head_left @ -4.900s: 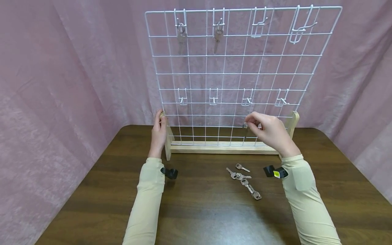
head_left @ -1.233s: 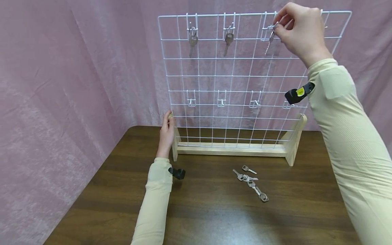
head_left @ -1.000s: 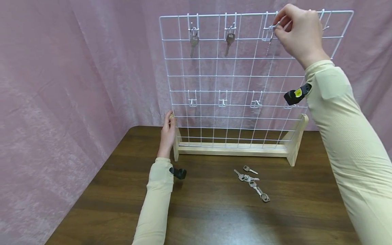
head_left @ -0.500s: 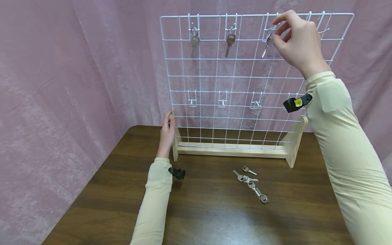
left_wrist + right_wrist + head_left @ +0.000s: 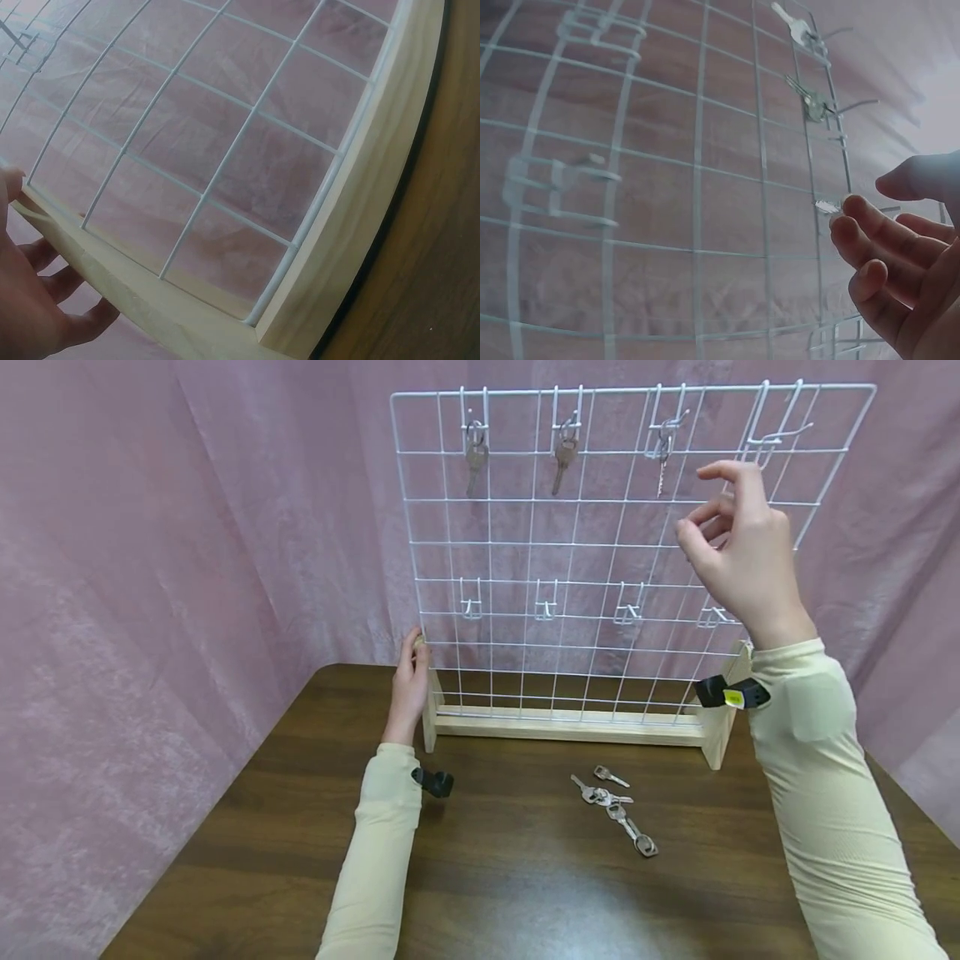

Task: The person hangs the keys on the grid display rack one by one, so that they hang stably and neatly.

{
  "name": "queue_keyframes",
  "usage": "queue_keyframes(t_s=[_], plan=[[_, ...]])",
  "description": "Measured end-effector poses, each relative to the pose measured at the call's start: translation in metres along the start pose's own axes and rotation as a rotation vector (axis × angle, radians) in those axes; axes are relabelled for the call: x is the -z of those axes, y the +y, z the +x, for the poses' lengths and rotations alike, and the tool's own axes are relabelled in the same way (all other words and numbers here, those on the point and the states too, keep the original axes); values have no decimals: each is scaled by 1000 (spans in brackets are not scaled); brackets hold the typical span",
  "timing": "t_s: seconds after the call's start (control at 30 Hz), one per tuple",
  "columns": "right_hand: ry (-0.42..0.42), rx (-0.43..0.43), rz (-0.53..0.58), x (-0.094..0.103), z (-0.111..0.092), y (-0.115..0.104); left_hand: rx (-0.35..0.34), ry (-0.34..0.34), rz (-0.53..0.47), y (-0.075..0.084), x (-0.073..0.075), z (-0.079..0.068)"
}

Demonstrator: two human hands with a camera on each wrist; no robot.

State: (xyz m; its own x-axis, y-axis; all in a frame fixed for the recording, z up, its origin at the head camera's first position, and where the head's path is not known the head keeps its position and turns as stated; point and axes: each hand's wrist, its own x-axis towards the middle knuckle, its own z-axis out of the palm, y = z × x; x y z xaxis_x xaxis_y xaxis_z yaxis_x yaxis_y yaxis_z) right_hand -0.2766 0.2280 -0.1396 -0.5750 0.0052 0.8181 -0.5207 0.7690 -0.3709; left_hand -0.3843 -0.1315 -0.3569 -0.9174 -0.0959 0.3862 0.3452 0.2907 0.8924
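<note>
My left hand (image 5: pixel 408 689) grips the wooden end post (image 5: pixel 431 714) of a stand that carries a white wire grid (image 5: pixel 551 542). In the left wrist view its fingers (image 5: pixel 64 285) curl around that wooden edge. My right hand (image 5: pixel 746 547) is off the grid's right half, fingers loosely bent and nothing between them. Up and left of it, a key (image 5: pixel 663 458) hangs by its ring from the third top hook. Another key (image 5: pixel 566 452) hangs on the second hook, and a key (image 5: pixel 476 453) on the first.
Several loose keys (image 5: pixel 617 812) lie on the brown table (image 5: pixel 495 877) in front of the stand. The fourth top hook (image 5: pixel 780 439) bears no key. A lower row of hooks (image 5: pixel 545 608) is also bare. Pink cloth (image 5: pixel 225 527) hangs behind.
My right hand rose from low on the grid with a key, hung it on the third top hook, let go and drew down to the right. My left hand stayed on the post.
</note>
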Motion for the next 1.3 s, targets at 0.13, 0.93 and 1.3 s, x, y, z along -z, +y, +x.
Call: queue_keyframes(t_s=[0.13, 0.93, 1.3], plan=[[-15, 21, -10, -7, -24, 6, -11, 3, -6, 1, 0, 1], [-334, 46, -40, -60, -125, 49, 15, -43, -23, 13, 2, -4], [-442, 34, -19, -82, -140, 52, -1, -10, 8, 1, 0, 0]])
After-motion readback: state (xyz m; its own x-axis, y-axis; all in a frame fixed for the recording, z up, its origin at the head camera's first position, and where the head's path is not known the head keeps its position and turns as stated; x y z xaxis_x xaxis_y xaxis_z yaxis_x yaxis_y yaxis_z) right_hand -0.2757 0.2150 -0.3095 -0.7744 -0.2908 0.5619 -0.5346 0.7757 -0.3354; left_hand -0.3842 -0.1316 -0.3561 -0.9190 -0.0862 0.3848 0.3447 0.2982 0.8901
